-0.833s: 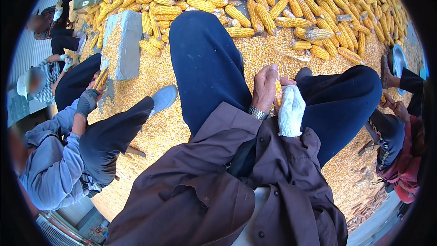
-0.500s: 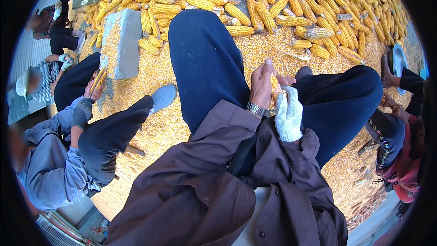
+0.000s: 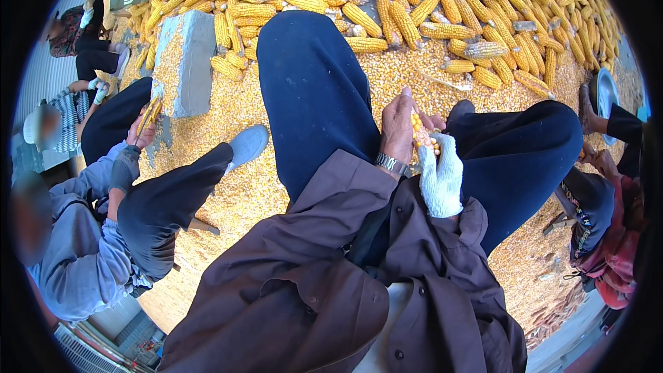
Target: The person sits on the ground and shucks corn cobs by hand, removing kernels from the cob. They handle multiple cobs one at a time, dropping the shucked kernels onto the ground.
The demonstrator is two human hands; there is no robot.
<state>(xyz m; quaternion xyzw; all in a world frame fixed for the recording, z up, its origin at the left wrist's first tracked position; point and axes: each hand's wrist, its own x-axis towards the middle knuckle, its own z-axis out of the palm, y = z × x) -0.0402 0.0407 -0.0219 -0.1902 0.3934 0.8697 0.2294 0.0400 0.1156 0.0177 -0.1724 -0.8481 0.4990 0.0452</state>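
Observation:
Between my knees I hold a partly shelled corn cob [image 3: 419, 135], with yellow kernels on its upper part and a paler stretch lower down. My bare left hand [image 3: 398, 126], a metal watch on its wrist, is closed round the cob from the left. From the right, my right hand [image 3: 443, 178] in a white knitted glove grips the cob's near end with bent fingers. Part of the cob is hidden by both hands. Loose kernels [image 3: 394, 72] thickly cover the ground in front of my hands.
A large heap of corn cobs [image 3: 469, 0] spreads ahead. A grey block [image 3: 195, 65] stands at its left edge. A co-worker's hand [image 3: 143, 131] at left holds a cob; other people sit at both sides. A metal basin [image 3: 605, 97] is at far right.
My gloved right hand has shifted slightly right and down along the cob, and more of the pale stretch shows between my hands. My left hand has barely moved.

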